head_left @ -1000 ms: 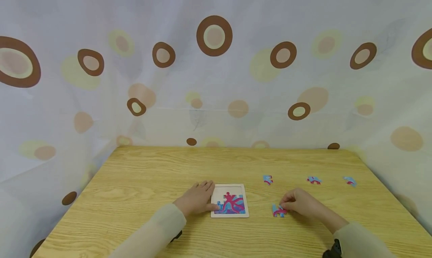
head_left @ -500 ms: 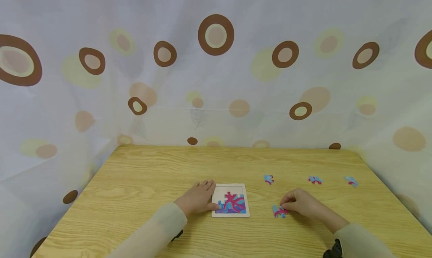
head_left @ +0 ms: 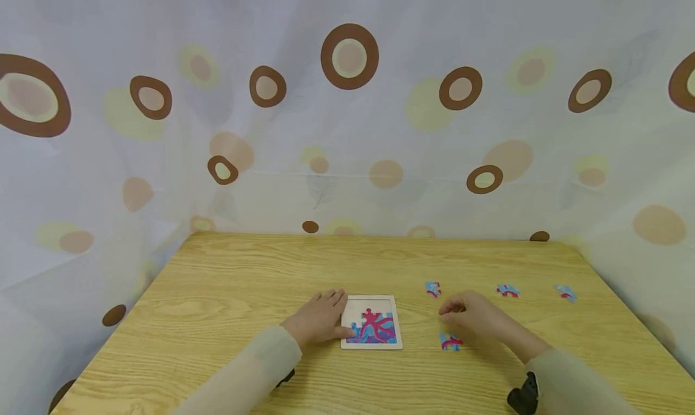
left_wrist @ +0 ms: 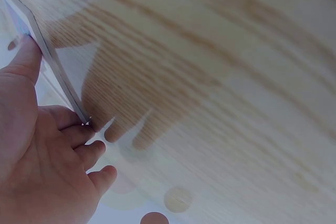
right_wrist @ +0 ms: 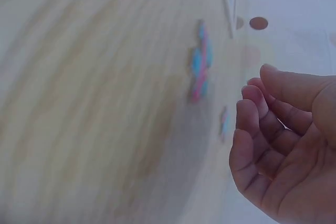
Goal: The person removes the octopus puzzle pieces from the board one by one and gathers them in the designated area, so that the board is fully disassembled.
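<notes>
A square puzzle board (head_left: pixel 374 346) with a pale frame lies on the table, its lower part filled with pieces that show a pink octopus on blue and purple. Along its left side rests my left hand (head_left: pixel 315 320), fingers extended at the edge; the thumb (left_wrist: pixel 26 59) reaches over the frame onto the picture. A loose blue and pink puzzle piece (head_left: pixel 450 342) lies right of the board. Just above this piece, my right hand (head_left: pixel 475 318) hovers with loosely bent fingers. The right wrist view shows nothing between the thumb (right_wrist: pixel 294 86) and fingers.
Farther back on the wooden table (head_left: pixel 260 261) lie more loose puzzle pieces: one piece (head_left: pixel 433 289) behind the right hand, another piece (head_left: pixel 508 291) to its right, and a third piece (head_left: pixel 566 292) near the right side. A patterned curtain (head_left: pixel 353 131) surrounds the table.
My right hand has let go of the nearest puzzle piece and lifted away, up and slightly left. That piece stays in place. The left hand stays on the board.
</notes>
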{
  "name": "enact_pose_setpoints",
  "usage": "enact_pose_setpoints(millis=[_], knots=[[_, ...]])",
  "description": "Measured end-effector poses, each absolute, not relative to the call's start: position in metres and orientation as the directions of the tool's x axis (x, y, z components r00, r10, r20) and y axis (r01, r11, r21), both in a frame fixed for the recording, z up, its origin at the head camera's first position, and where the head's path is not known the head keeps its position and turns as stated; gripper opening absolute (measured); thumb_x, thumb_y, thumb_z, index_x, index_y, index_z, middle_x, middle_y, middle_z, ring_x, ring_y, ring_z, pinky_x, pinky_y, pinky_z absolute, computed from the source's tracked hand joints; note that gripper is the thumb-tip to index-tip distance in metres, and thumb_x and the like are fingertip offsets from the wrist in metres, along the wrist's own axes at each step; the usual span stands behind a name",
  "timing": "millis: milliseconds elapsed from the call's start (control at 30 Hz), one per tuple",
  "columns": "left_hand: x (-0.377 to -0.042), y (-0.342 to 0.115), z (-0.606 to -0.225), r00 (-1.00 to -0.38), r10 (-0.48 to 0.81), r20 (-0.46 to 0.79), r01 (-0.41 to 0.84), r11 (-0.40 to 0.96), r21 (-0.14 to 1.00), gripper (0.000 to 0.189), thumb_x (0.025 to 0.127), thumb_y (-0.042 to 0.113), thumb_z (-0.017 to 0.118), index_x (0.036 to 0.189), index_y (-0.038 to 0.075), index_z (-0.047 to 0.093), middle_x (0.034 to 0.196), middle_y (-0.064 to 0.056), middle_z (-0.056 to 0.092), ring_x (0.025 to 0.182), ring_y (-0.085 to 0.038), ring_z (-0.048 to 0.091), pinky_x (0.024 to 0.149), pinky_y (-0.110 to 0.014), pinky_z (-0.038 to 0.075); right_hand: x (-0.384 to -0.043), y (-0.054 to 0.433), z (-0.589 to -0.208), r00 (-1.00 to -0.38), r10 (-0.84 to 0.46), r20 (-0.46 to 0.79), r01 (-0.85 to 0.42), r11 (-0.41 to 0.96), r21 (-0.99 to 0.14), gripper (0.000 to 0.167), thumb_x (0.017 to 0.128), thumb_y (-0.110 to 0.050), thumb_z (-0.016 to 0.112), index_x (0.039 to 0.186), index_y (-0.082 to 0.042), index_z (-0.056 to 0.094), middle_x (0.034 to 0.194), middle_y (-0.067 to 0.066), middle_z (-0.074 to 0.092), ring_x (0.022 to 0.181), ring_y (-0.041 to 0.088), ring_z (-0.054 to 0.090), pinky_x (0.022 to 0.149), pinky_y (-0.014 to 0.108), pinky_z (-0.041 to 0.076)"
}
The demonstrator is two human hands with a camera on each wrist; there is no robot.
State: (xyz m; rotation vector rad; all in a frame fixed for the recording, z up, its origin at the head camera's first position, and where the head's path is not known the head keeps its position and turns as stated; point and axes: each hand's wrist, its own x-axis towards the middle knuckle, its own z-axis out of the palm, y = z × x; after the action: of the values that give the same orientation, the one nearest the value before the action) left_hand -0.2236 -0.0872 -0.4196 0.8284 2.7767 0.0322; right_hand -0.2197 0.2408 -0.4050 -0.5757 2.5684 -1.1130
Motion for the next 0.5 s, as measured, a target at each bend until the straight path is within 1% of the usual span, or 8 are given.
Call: enact_pose_setpoints(millis=[100,233,400,500], knots=[[-0.224,-0.087,-0.42,-0.812,0.539,-0.224,0.536,0.84,0.082,0.078,0.09,0.055,0.046,0.145,0.003,0.027,0.148,-0.011,0.026,0.135,-0.025,0.023,0.108,-0.042,0.02,-0.225,0.224,-0.401,-0.867,-0.497,-0.031,-0.329,0.619,-0.713,0.017,0.089,-0.012,0.062,0.096,0.003,0.065,0.083,0.001,0.06,0.071,0.017,0.053,0.059,0.028,0.048],[-0.223,-0.087,-0.42,-0.814,0.534,-0.23,0.531,0.844,0.08,0.078,0.09,0.054,0.046,0.145,0.003,0.026,0.148,-0.011,0.026,0.135,-0.025,0.022,0.108,-0.041,0.019,-0.232,0.199,-0.4,-0.834,-0.551,0.035,-0.42,0.592,-0.688,0.019,0.088,-0.012,0.063,0.098,0.004,0.065,0.082,-0.002,0.058,0.07,0.014,0.052,0.058,0.026,0.047],[-0.222,-0.087,-0.418,-0.815,0.53,-0.233,0.525,0.846,0.089,0.077,0.09,0.054,0.046,0.145,0.003,0.026,0.148,-0.011,0.026,0.135,-0.025,0.022,0.108,-0.041,0.019,-0.236,0.17,-0.408,-0.803,-0.597,0.006,-0.406,0.54,-0.737,0.018,0.088,-0.009,0.063,0.102,0.003,0.063,0.08,-0.001,0.056,0.067,0.015,0.052,0.056,0.025,0.047],[-0.222,-0.087,-0.418,-0.818,0.528,-0.231,0.523,0.848,0.088,0.078,0.09,0.054,0.047,0.145,0.003,0.026,0.148,-0.011,0.026,0.135,-0.024,0.022,0.108,-0.041,0.019,-0.239,0.156,-0.415,-0.787,-0.617,-0.013,-0.405,0.532,-0.744,0.018,0.087,-0.007,0.063,0.102,0.002,0.063,0.08,-0.002,0.055,0.066,0.015,0.052,0.055,0.025,0.046]])
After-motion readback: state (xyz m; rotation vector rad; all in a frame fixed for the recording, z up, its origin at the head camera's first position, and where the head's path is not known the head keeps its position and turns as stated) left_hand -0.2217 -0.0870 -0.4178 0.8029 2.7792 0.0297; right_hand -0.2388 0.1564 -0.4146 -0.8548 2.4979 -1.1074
